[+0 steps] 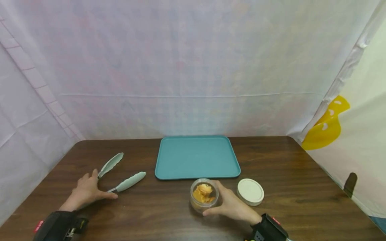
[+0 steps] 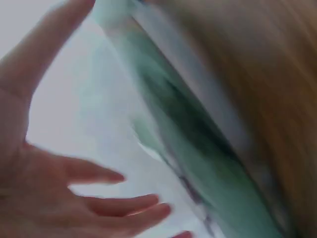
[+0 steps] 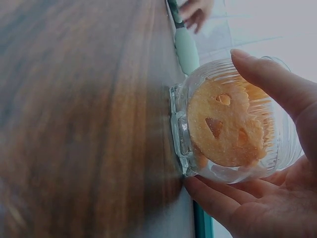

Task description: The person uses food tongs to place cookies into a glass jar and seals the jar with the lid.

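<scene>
The right hand (image 1: 232, 205) is cupping the open jar (image 1: 204, 195), its lid (image 1: 250, 191) lying just beside. The left hand (image 1: 87, 191) is resting open-fingered on the tongs (image 1: 120, 174). The teal tray (image 1: 196, 157) is sitting behind the jar.

From the left wrist, the tongs (image 2: 198, 139) smear into a green streak, shape lost. The left hand (image 1: 87, 192) covers their hinge end. The jar (image 3: 233, 124) hides its far side behind the right hand (image 3: 277, 163).

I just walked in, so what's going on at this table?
A person sits at a wooden table. Their right hand holds an open jar of orange food, its lid lying beside it. Their left hand rests on the handle end of tongs. A teal tray sits behind, bare.
</scene>
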`<act>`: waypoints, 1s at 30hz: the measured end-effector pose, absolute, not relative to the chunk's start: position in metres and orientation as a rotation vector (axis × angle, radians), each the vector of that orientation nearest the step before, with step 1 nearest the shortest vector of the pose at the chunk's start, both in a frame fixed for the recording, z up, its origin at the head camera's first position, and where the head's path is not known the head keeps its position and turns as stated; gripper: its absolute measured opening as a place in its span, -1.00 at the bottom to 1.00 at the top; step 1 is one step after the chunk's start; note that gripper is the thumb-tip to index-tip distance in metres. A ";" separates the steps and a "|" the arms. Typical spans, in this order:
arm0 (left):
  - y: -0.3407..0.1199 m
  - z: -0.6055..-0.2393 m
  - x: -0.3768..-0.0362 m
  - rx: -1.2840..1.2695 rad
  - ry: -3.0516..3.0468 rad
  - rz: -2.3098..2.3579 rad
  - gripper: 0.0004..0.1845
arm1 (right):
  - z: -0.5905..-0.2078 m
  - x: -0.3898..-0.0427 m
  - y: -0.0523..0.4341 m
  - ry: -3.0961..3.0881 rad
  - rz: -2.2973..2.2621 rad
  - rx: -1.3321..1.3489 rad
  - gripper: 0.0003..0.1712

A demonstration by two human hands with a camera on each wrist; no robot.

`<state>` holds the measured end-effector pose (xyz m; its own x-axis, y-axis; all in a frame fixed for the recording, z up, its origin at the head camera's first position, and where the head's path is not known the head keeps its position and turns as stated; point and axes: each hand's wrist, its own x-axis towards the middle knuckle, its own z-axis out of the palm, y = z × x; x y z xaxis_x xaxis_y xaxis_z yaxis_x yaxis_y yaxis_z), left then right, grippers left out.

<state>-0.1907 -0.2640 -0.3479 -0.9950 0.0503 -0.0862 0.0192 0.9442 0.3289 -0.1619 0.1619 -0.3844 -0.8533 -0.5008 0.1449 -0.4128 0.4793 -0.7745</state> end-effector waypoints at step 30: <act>-0.053 -0.371 -0.187 1.046 2.416 1.234 -0.02 | -0.382 -0.163 0.161 2.526 -1.338 -0.788 0.02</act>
<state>-0.1868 -0.0527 -0.3715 -0.7172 0.6883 0.1086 0.4914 0.3890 0.7792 -0.1625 0.1611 -0.3818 -0.8442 -0.5286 0.0884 -0.3701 0.4557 -0.8096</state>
